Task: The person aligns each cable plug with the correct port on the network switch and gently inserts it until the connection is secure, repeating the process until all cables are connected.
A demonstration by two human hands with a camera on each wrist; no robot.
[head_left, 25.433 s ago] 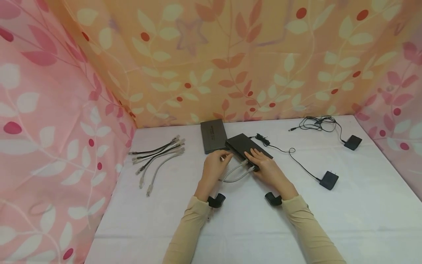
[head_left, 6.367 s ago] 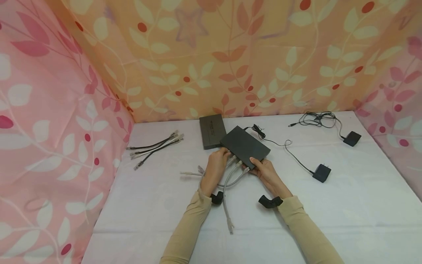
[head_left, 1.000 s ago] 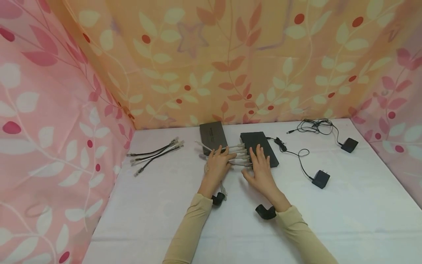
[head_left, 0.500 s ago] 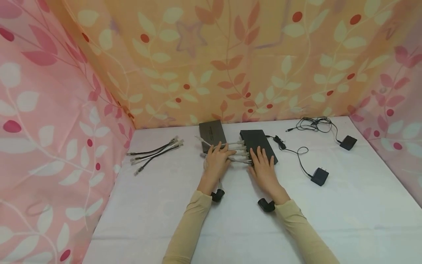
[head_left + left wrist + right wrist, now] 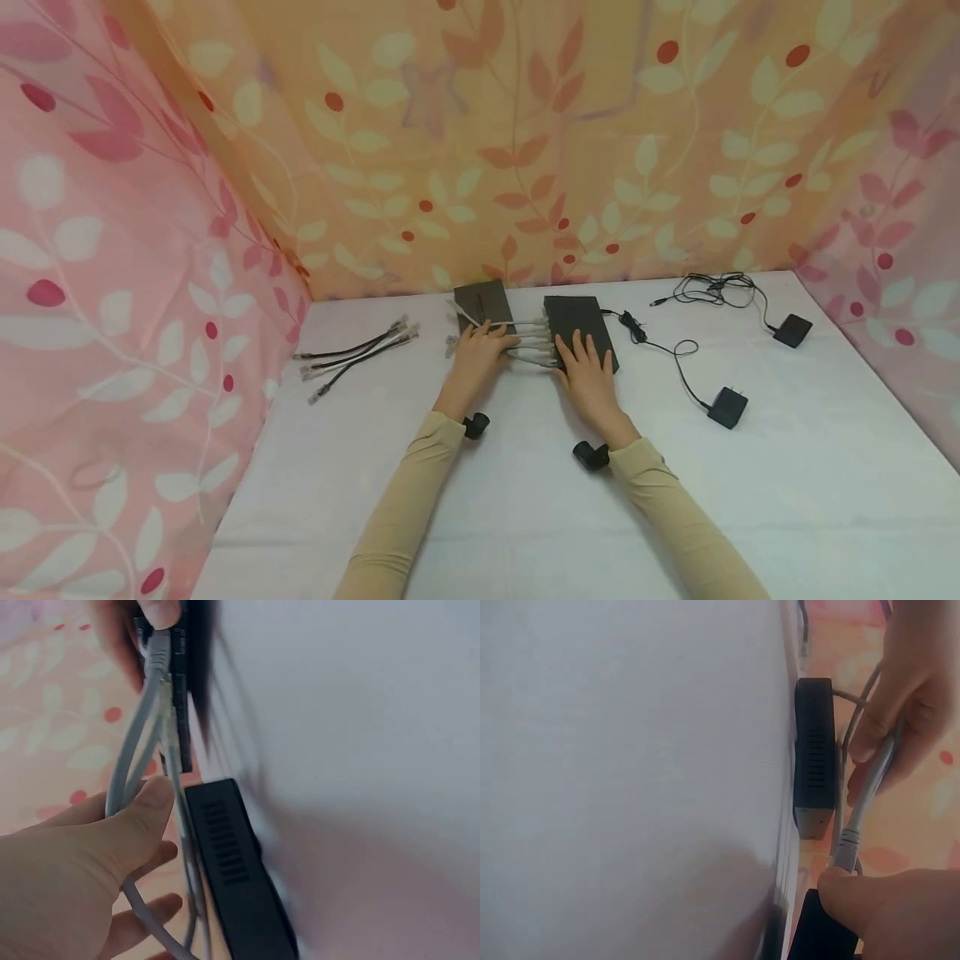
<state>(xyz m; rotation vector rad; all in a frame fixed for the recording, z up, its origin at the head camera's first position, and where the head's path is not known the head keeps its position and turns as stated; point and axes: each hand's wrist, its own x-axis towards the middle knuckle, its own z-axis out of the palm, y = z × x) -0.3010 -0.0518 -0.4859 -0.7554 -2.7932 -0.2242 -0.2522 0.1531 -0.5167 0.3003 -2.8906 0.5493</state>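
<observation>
A black network switch (image 5: 577, 313) lies flat with several grey network cables (image 5: 531, 337) plugged into its left-facing side. My right hand (image 5: 588, 383) rests on its top with the fingers spread; in the right wrist view the thumb (image 5: 844, 896) lies against the nearest cable's plug. My left hand (image 5: 472, 362) holds the grey cables a little left of the ports. One cable (image 5: 133, 750) runs between its thumb and fingers in the left wrist view. Loose cable ends reach over a second, dark grey switch (image 5: 483, 295), which is partly hidden by the left hand.
Short black network cables (image 5: 360, 352) with clear plugs lie in a bunch at the left. A power adapter (image 5: 727, 407) sits right of the black switch, its cord running to it. Farther back right is another adapter (image 5: 792, 331) with a coiled cord. Floral cloth (image 5: 420, 167) walls surround the white table.
Over the longer span, more grey cables went from the left bunch into the black switch, which was turned ports-left and laid down. Lately the right hand settled on it; the left hand shifted left.
</observation>
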